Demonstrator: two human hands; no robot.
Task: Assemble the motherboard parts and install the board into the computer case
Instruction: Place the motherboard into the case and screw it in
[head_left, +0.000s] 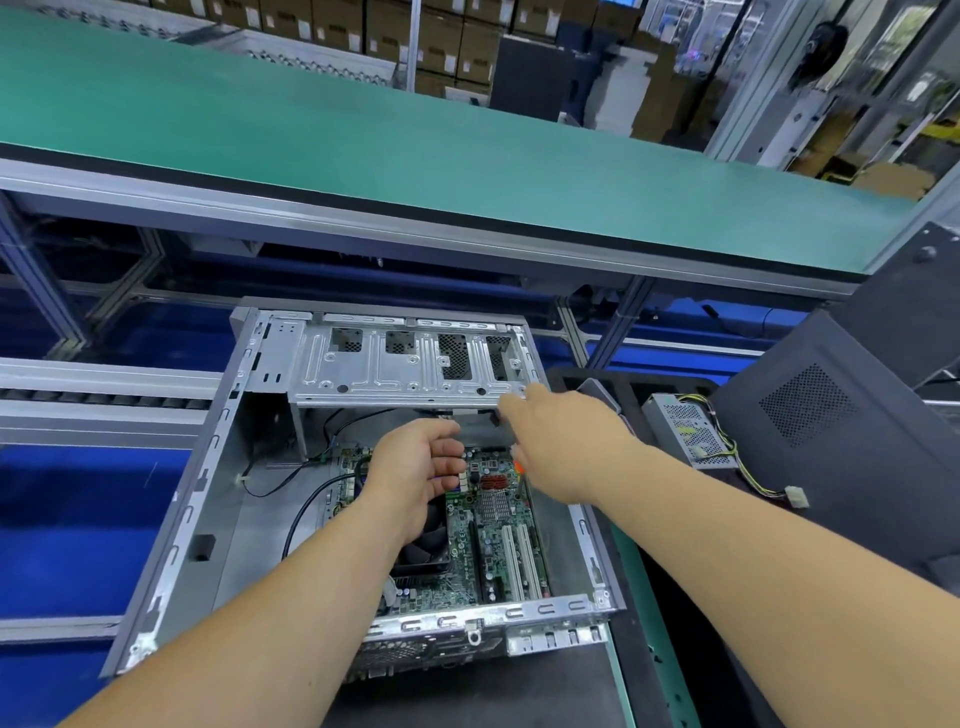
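Both forearms reach in over the computer case (208, 467), which lies open on its side on the dark tabletop (545, 686). Inside it, the motherboard (493, 545) already sits flat on the floor. Left hand (410, 478) hovers above the board's upper part, fingers loosely curled, holding nothing I can see. Right hand (566, 447) reaches toward the drive cage (405, 364); an orange-tipped tool (519, 475) shows beneath it, though the grip is hidden. I judge fastening is underway: steady the board, keep cables clear. Right of the case lies a power supply (691, 428); beyond it runs a green conveyor (363, 130), with stacked cartons behind.
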